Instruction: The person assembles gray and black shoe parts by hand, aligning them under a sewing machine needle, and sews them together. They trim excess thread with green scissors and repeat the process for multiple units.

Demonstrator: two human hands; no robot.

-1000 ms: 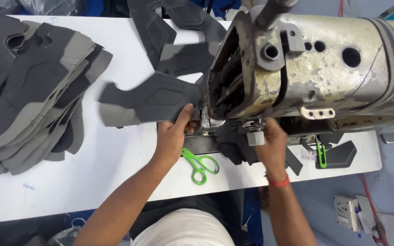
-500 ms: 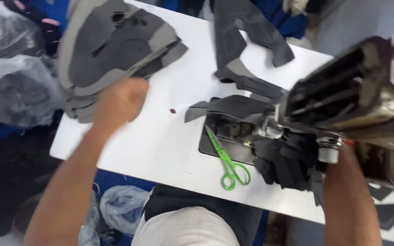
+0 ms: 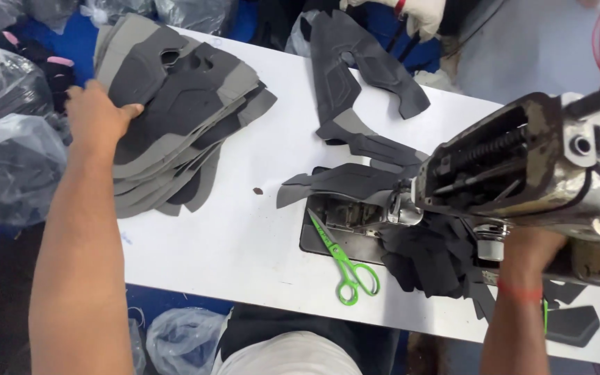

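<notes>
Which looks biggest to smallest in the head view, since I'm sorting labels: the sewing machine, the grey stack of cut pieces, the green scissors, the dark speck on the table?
1. Sewing machine, though it sits nearer the camera.
2. Stack of cut pieces, under the left hand.
3. Green scissors.
4. Dark speck.

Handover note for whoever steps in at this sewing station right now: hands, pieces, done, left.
Left hand: resting on the stack of grey cut pieces at the table's left end, fingers over its edge; grip not clear.
Right hand: under the sewing machine head, mostly hidden.
One dark piece lies at the needle plate; dark pieces are piled in front of the machine.
Green scissors lie on the white table, untouched.
Left: the stack is still thick.
</notes>
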